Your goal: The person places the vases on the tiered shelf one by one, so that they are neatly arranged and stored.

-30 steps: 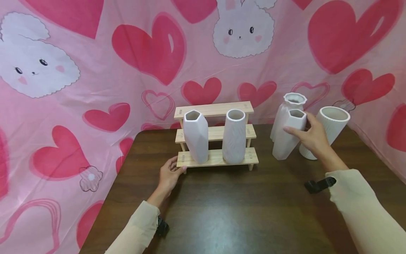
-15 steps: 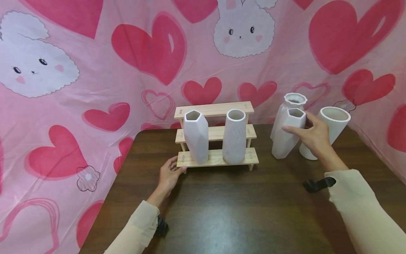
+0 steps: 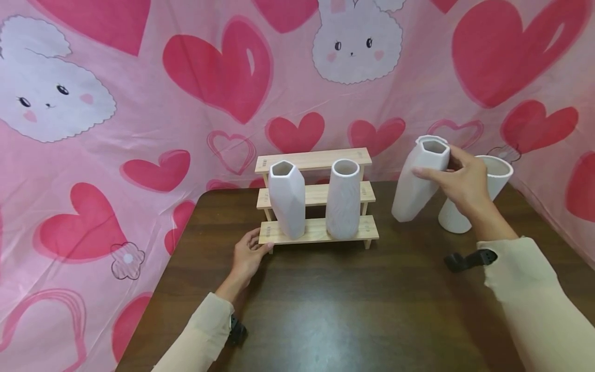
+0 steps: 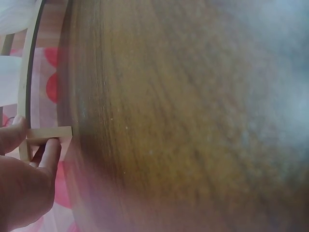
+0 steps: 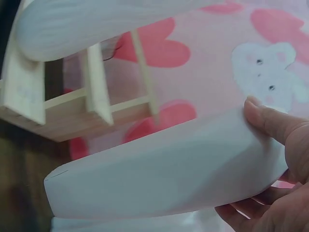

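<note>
My right hand (image 3: 467, 181) grips a white faceted vase (image 3: 416, 183) near its rim, thumb on one side and fingers on the other. The vase leans, its base left of its mouth; in the right wrist view its smooth body (image 5: 159, 169) lies across the frame. At the left end of the lowest step, my left hand (image 3: 247, 256) pinches the wooden three-step stand (image 3: 316, 195), with the thumb above and a finger underneath in the left wrist view. On that step stand another faceted white vase (image 3: 288, 201) and a round textured white vase (image 3: 344, 201).
Behind the held vase, a scalloped-rim white vase (image 3: 429, 138) is mostly hidden. A flared ribbed white vase (image 3: 453, 219) stands to the right, partly behind my right hand. The dark wooden table (image 3: 334, 310) meets a pink heart-patterned cloth (image 3: 297, 67) at the back.
My right hand has lifted the faceted vase upward, and it now covers most of the scalloped-rim vase. My left hand and the stand have stayed in place.
</note>
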Available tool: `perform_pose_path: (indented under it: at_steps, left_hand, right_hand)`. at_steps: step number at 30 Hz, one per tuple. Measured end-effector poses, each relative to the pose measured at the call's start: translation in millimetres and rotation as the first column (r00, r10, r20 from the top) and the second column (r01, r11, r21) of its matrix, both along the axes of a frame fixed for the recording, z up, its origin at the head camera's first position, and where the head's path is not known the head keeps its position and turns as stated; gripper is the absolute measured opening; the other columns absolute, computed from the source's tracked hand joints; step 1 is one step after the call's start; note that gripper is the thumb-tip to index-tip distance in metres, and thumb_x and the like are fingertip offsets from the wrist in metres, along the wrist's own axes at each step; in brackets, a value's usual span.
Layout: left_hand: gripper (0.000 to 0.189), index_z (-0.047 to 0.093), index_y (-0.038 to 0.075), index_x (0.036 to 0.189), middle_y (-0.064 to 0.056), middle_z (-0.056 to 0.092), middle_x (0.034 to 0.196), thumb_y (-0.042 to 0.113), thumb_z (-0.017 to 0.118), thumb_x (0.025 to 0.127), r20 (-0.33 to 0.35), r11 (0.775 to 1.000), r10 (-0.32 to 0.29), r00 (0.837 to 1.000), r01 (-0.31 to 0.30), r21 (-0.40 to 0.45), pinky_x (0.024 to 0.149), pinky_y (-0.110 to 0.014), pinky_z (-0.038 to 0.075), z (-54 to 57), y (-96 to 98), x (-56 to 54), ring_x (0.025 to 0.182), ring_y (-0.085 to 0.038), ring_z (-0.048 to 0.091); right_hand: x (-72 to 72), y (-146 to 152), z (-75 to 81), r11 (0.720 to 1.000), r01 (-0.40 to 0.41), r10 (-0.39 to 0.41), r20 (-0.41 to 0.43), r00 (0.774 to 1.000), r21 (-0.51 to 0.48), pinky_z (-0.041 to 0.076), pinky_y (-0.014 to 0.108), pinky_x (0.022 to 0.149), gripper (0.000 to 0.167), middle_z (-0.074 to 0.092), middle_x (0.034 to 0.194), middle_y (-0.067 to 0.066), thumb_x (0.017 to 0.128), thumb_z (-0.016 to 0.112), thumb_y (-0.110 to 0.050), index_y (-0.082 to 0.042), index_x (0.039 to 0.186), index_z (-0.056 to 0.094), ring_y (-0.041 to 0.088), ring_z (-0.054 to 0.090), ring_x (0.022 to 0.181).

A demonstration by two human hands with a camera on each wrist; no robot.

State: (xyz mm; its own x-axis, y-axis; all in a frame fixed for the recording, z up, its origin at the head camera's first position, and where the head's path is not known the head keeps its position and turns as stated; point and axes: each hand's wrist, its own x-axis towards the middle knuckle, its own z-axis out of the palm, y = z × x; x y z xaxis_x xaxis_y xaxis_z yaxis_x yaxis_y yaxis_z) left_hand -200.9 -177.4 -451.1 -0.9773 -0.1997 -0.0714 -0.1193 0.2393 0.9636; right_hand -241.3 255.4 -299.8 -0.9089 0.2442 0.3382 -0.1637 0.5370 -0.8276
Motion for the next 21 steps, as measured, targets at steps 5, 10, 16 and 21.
perform_pose_path:
  at_steps: [5,10,16,21]
  left_hand:
    - [0.053,0.051,0.006,0.135,-0.015,0.063,0.124,0.006,0.072,0.086,-0.003,1.000,0.001,1.000,-0.001,-0.003,0.086,-0.032,0.051,-1.6,-0.5,-1.0,0.113,-0.029,0.060]
    - [0.054,0.051,0.005,0.135,-0.016,0.063,0.124,0.005,0.072,0.085,-0.006,1.000,0.003,1.000,-0.003,0.005,0.083,-0.029,0.051,-1.8,0.1,-1.5,0.113,-0.030,0.060]
    - [0.054,0.051,0.004,0.135,-0.017,0.063,0.125,0.007,0.073,0.085,-0.008,1.000,0.004,1.000,-0.004,-0.005,0.086,-0.032,0.051,-2.0,0.6,-1.3,0.113,-0.030,0.060]
    - [0.055,0.050,0.003,0.135,-0.018,0.063,0.124,0.006,0.072,0.085,-0.015,1.000,0.000,1.000,0.000,-0.002,0.086,-0.031,0.051,-2.7,1.0,-1.4,0.113,-0.031,0.060]
  right_hand:
    - [0.1,-3.8,21.6,0.999,-0.035,0.035,0.007,0.999,-0.035,0.048,0.013,0.058,0.061,0.063,0.099,-0.013,0.074,0.085,-0.033,-0.021,0.129,0.062,0.007,0.057,0.083]
    - [-4.1,-13.5,36.8,0.995,-0.076,0.076,0.001,0.997,-0.058,0.054,0.022,0.062,0.061,0.065,0.106,-0.008,0.074,0.085,-0.030,-0.026,0.129,0.062,0.011,0.059,0.088]
    - [-10.7,-31.1,57.0,0.991,-0.113,0.113,-0.018,0.993,-0.067,0.052,0.026,0.078,0.060,0.065,0.113,-0.004,0.073,0.085,-0.029,-0.027,0.129,0.062,0.014,0.059,0.094]
    - [-15.3,-47.7,77.5,0.973,-0.187,0.184,-0.036,0.982,-0.133,0.049,0.024,0.079,0.061,0.065,0.115,-0.001,0.073,0.086,-0.025,-0.025,0.129,0.062,0.017,0.058,0.097]
